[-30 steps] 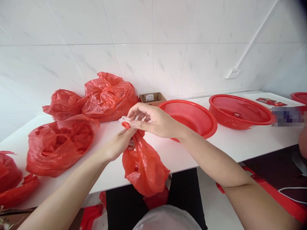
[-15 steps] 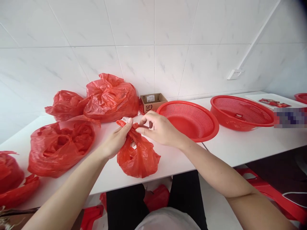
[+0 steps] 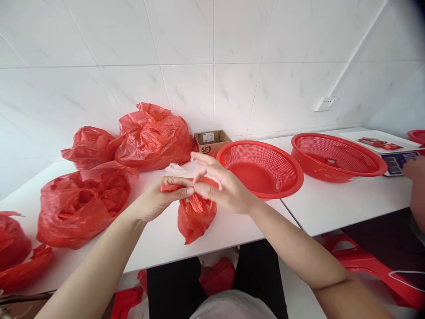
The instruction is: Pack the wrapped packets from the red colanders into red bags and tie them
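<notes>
the red bag (image 3: 197, 219) now hangs straight below the fingers, its body drawn in tighter and narrower than a half second ago, when it bulged out wider beneath them. the left hand (image 3: 156, 197) pinches the gathered top between thumb and forefinger, and a short twist of plastic pokes out to its left. the right hand (image 3: 227, 184) has its outer fingers lifted and spread; its thumb and forefinger come right up to the left fingertips, but whether they grip the plastic i cannot tell. the work seems to have narrowed to the bag's neck, with the left pinch doing the holding. a white scrap (image 3: 175, 169) now shows plainly on the surface (image 3: 159, 241) just beyond the left fingers, and the red basket (image 3: 255, 173) sits just right of the right fingers.
</notes>
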A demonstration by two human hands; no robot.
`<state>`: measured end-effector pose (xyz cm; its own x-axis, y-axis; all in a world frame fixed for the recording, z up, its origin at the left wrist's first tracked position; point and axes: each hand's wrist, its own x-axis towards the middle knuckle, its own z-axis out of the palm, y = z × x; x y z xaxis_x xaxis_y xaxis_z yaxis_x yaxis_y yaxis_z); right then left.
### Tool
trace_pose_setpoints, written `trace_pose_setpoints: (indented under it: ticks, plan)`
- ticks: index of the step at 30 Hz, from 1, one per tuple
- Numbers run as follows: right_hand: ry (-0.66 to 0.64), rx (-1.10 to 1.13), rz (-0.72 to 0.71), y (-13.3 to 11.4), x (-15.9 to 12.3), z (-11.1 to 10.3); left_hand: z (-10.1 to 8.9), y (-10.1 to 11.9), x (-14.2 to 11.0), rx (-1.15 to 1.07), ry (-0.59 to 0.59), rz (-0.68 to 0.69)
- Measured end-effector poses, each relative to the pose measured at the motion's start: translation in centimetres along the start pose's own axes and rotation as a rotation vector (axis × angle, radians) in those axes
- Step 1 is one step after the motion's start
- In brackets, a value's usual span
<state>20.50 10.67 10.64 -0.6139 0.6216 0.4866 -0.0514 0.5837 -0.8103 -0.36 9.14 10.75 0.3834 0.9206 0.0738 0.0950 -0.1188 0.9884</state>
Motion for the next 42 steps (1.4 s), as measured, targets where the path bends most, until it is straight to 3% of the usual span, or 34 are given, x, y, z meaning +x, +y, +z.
trace_pose_setpoints:
  ticks: [4,8,11,14,16,20,25,29,32,36,40,42]
  plan:
    - [-0.008,0.125,0.125,3.9,1.0,0.3,0.3,0.0,-0.2,0.279,0.004,0.056]
    - [0.09,0.103,0.189,5.8,1.0,1.5,0.8,-1.5,-0.2,0.627,0.322,0.199]
    - [-0.015,0.217,0.227,6.0,0.7,2.2,1.3,-2.8,-0.3,0.761,0.463,0.327]
    - [-0.123,0.263,0.2,5.6,0.5,2.0,1.5,-3.3,-0.5,0.807,0.463,0.462]
    - [-0.124,0.173,0.176,5.1,0.4,1.3,1.5,-3.4,-0.8,0.82,0.442,0.464]
    - [-0.021,-0.114,0.172,4.8,0.7,-0.4,1.1,-4.4,-2.6,0.837,0.386,0.403]
    - [0.158,-0.549,0.315,7.2,2.8,-1.9,1.4,-5.8,-6.8,0.895,0.359,0.358]
    - [0.143,-0.559,0.323,8.9,4.2,-1.4,1.6,-5.4,-8.5,0.724,0.301,0.23]
    - [0.116,-0.398,0.337,8.8,4.2,-0.6,1.5,-5.3,-7.6,0.331,0.302,0.103]
    - [0.053,-0.189,0.275,7.1,3.4,0.1,1.7,-6.2,-4.8,-0.213,0.452,0.034]
    - [-0.037,-0.012,0.149,4.5,3.1,0.6,2.1,-6.9,-2.9,-0.346,0.447,-0.14]
    - [-0.014,0.055,0.138,3.7,3.0,0.9,2.2,-6.9,-2.5,-0.353,0.442,-0.144]
